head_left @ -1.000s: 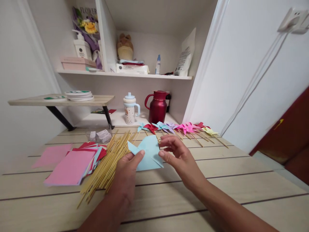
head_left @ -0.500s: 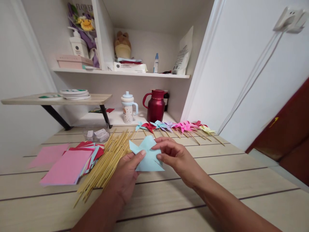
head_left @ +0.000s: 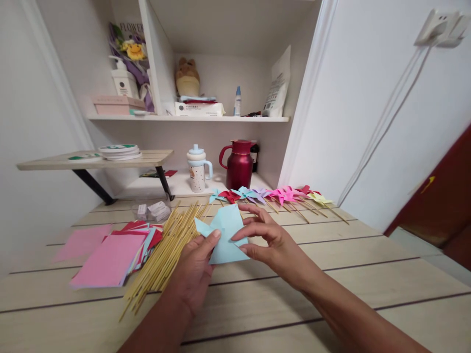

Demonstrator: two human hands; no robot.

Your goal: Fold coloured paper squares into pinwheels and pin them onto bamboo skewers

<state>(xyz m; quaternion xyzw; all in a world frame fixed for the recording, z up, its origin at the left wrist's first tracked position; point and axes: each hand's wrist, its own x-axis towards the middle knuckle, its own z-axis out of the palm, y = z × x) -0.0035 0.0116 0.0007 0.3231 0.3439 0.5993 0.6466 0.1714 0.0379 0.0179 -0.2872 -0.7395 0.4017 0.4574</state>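
Above the table, a light-blue paper pinwheel [head_left: 227, 225] has one corner folded over at the left; its other flaps look flatter. My left hand [head_left: 196, 262] pinches its lower left side, thumb on top and fingers behind. On the right side, my right hand [head_left: 270, 240] has its index fingertip on the paper's face and its thumb at the lower right corner, with the other fingers partly spread. A bundle of thin bamboo sticks [head_left: 165, 257] lies left of the paper, beside a stack of coloured paper squares [head_left: 110, 257], pink on top.
Finished pinwheels on sticks [head_left: 283, 194] lie in a row at the back right. Behind stand a red thermos jug [head_left: 239, 164] and a speckled cup [head_left: 197, 171]. A small raised shelf [head_left: 154, 158] holds white discs, with a clear box of small white pieces [head_left: 159, 211] nearby.
My right index finger and thumb have shifted on the paper, and the upper and right flaps look flatter. My left hand keeps its hold. The camera view has tilted slightly.
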